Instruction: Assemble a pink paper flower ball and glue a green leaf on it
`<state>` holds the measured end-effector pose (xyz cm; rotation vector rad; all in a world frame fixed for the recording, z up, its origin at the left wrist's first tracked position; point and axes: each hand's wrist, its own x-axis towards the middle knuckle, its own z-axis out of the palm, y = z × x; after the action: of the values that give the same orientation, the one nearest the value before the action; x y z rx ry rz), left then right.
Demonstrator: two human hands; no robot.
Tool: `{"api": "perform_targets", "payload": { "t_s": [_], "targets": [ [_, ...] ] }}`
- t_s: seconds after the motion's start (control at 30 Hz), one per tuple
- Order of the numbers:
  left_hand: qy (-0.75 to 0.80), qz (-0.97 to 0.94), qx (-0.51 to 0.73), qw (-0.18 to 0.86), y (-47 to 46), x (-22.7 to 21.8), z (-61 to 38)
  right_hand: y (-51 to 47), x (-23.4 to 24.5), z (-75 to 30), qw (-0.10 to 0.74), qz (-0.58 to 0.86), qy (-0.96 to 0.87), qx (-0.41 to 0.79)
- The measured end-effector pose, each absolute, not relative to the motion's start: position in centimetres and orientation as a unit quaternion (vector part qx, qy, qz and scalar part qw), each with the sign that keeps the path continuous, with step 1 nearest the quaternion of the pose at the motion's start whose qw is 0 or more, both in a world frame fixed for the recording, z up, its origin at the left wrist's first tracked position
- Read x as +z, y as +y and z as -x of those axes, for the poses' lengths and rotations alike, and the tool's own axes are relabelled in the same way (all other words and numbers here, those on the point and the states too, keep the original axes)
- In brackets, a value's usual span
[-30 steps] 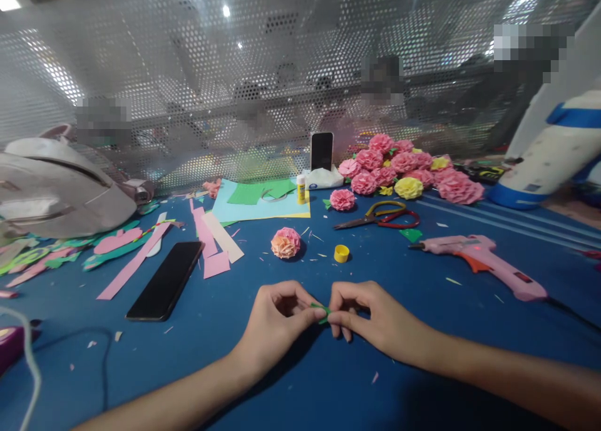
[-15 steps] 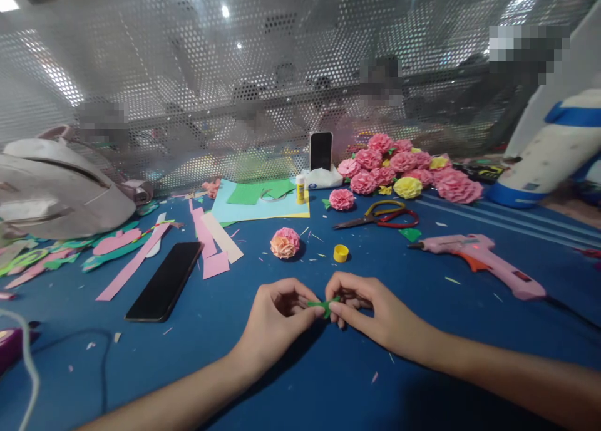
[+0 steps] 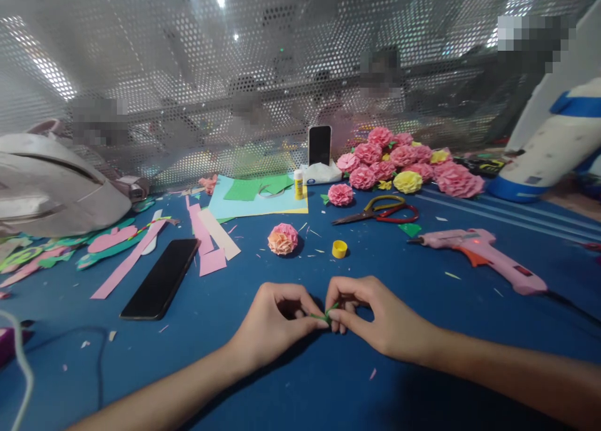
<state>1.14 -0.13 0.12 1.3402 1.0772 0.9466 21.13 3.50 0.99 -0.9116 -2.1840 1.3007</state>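
Between my hands, just above the blue table, is a small piece of green paper (image 3: 328, 316), mostly covered by fingertips. My left hand (image 3: 280, 322) pinches one end of it between thumb and fingers. The other end is pinched by my right hand (image 3: 370, 315), and a green tip sticks up beside that thumb. Beyond the hands sit a round pink and peach paper flower (image 3: 283, 240) and a yellow glue stick cap (image 3: 339, 249).
At right lie a pink glue gun (image 3: 488, 252) and scissors (image 3: 375, 212). Behind them are piled paper flowers (image 3: 404, 155). A glue stick (image 3: 298, 185) stands on coloured sheets (image 3: 225, 208). Leftward are a phone (image 3: 162, 280), pink paper strips (image 3: 134, 255) and a bag (image 3: 61, 186).
Both hands have dipped slightly lower in view. The green paper has turned between the fingertips and shows less of its surface, with one tip now pointing up. The view has shifted a little.
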Motion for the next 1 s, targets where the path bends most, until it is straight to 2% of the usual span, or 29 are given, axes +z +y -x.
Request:
{"api": "perform_targets", "payload": {
  "t_s": [0.33,0.7,1.0],
  "targets": [
    [0.448,-0.560,0.401,0.570,0.5,-0.3,-1.3,3.1,0.7,-21.2,0.222,0.328,-0.823,0.406],
    [0.460,-0.534,0.420,0.572,0.6,0.3,-1.0,4.3,0.9,-20.5,0.235,0.379,-0.692,0.567],
    [0.460,-0.529,0.421,0.575,0.6,0.0,-1.1,4.1,0.8,-20.5,0.235,0.372,-0.680,0.587]
  ]
}}
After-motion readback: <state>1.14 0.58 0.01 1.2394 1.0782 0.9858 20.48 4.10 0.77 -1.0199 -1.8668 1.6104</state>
